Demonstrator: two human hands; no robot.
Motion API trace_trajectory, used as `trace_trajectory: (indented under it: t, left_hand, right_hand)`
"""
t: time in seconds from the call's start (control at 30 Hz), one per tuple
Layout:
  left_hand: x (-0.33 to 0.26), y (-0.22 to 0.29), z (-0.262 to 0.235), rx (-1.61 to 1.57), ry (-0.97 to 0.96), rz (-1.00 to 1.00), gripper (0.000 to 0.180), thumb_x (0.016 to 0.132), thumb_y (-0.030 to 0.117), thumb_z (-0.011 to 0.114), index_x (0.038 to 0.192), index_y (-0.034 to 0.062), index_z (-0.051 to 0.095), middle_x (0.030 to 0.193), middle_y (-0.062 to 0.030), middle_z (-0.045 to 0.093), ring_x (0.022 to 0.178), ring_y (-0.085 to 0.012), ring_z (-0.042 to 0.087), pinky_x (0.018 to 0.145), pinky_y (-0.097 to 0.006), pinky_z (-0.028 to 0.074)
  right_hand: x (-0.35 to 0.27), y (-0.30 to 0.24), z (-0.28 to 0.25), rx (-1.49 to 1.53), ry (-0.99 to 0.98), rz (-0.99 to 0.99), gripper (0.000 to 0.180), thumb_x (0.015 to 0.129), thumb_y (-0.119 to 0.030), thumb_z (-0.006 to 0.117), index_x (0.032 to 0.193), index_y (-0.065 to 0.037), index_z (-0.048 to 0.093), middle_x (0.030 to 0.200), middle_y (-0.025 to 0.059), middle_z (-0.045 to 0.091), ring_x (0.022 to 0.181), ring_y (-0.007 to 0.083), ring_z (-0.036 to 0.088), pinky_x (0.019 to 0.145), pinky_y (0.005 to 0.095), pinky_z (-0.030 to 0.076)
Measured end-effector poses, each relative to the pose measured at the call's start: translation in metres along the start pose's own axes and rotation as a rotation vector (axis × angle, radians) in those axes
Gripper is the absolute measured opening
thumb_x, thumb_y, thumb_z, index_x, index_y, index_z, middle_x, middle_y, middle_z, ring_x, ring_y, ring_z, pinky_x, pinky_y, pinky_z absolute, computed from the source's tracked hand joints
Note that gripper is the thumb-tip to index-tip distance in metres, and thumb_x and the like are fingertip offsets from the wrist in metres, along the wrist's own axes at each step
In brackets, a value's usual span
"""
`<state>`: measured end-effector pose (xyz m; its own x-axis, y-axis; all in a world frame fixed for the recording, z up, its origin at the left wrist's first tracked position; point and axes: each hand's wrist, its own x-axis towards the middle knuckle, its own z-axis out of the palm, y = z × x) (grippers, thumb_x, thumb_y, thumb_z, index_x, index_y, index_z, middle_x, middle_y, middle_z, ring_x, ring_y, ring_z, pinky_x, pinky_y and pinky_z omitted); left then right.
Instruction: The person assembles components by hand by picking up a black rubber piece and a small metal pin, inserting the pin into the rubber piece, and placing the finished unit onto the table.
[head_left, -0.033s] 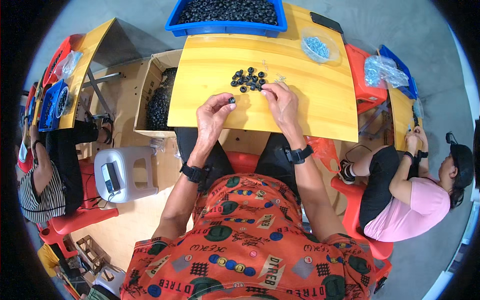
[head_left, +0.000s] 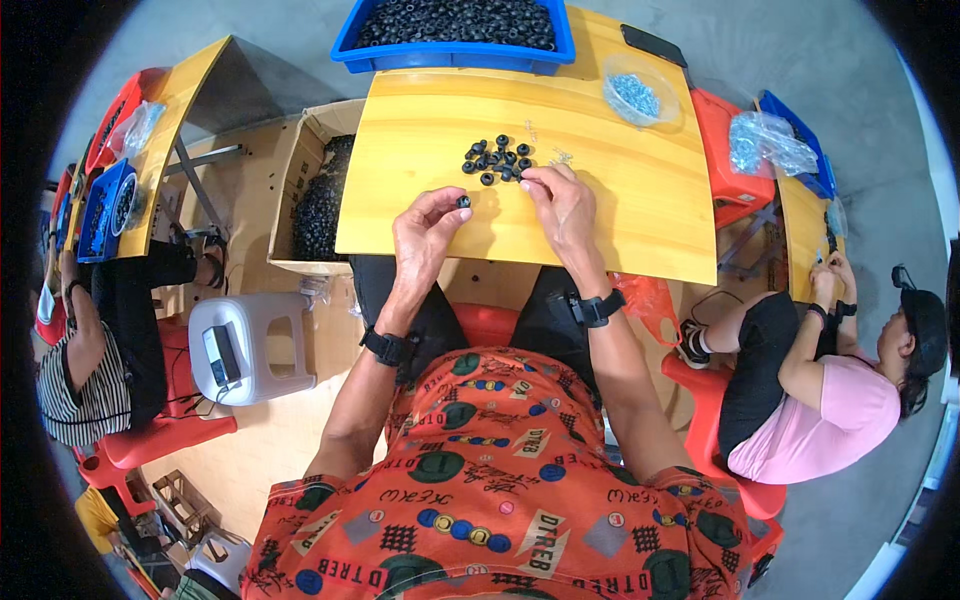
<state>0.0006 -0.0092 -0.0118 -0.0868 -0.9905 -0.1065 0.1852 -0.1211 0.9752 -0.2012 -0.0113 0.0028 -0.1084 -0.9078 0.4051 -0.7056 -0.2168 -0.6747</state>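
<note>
My left hand (head_left: 420,240) pinches a small black ring (head_left: 463,201) between thumb and fingertips, just above the yellow wooden table (head_left: 620,220). My right hand (head_left: 562,210) rests knuckles up on the table, its fingers bent down at the near edge of a small pile of black rings (head_left: 497,160). What lies under those fingertips is hidden. A few tiny silvery screws (head_left: 558,158) lie right beside the pile. Both wrists wear black watches.
A blue bin (head_left: 450,58) full of black parts stands at the table's far edge, with a clear bag of silvery screws (head_left: 635,95) to its right. To the left are a cardboard box (head_left: 320,200) of black parts and a white stool (head_left: 245,345). Other people sit left (head_left: 85,370) and right (head_left: 830,400).
</note>
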Motion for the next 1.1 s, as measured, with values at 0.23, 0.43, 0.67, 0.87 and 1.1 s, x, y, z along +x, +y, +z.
trace_trajectory:
  t: [0.23, 0.43, 0.67, 0.87, 1.1]
  left_hand:
    - [0.000, -0.005, -0.001, -0.020, -0.010, 0.058, 0.025, 0.082, -0.006, 0.068, 0.106, -0.0011, 0.067, 0.098, -0.0041, 0.067, 0.091, -0.0107, 0.063, 0.085, -0.024, 0.050]
    - [-0.012, 0.010, 0.007, -0.038, -0.063, 0.028, 0.025, 0.082, -0.005, 0.069, 0.107, -0.0009, 0.067, 0.098, -0.0034, 0.068, 0.090, -0.0098, 0.063, 0.084, -0.024, 0.051]
    - [-0.022, 0.014, 0.018, -0.101, -0.127, 0.005, 0.025, 0.082, -0.003, 0.070, 0.107, 0.0001, 0.068, 0.095, -0.0025, 0.068, 0.085, -0.0078, 0.062, 0.080, -0.023, 0.050]
    - [-0.029, 0.015, 0.020, -0.082, -0.153, -0.015, 0.026, 0.082, -0.003, 0.071, 0.107, 0.0000, 0.068, 0.094, -0.0018, 0.068, 0.084, -0.0075, 0.061, 0.079, -0.023, 0.050]
    - [-0.029, 0.010, 0.020, -0.075, -0.151, 0.044, 0.023, 0.081, -0.005, 0.070, 0.104, 0.0000, 0.069, 0.094, -0.0024, 0.066, 0.084, -0.0086, 0.060, 0.078, -0.022, 0.050]
  right_hand:
    - [-0.004, -0.001, 0.003, -0.130, 0.025, -0.111, 0.011, 0.081, -0.008, 0.069, 0.090, -0.003, 0.070, 0.080, 0.0117, 0.063, 0.071, 0.0255, 0.062, 0.066, 0.0329, 0.049]
    - [-0.025, -0.027, -0.008, 0.416, -0.076, 0.198, 0.012, 0.086, -0.006, 0.069, 0.096, -0.001, 0.068, 0.084, 0.0048, 0.067, 0.073, 0.0117, 0.061, 0.066, 0.0254, 0.048]
    - [-0.036, -0.046, -0.022, 0.795, -0.210, 0.378, 0.013, 0.087, -0.012, 0.071, 0.095, -0.002, 0.070, 0.080, -0.0001, 0.066, 0.070, 0.0063, 0.057, 0.065, 0.0211, 0.047]
    - [-0.036, -0.044, -0.023, 0.836, -0.238, 0.429, 0.014, 0.088, -0.012, 0.069, 0.096, -0.001, 0.069, 0.077, 0.0006, 0.064, 0.069, 0.0071, 0.055, 0.066, 0.0214, 0.045]
    - [-0.036, -0.044, -0.019, 0.835, -0.250, 0.441, 0.018, 0.086, -0.018, 0.073, 0.094, -0.002, 0.071, 0.076, -0.0010, 0.063, 0.068, 0.0056, 0.054, 0.063, 0.0209, 0.045]
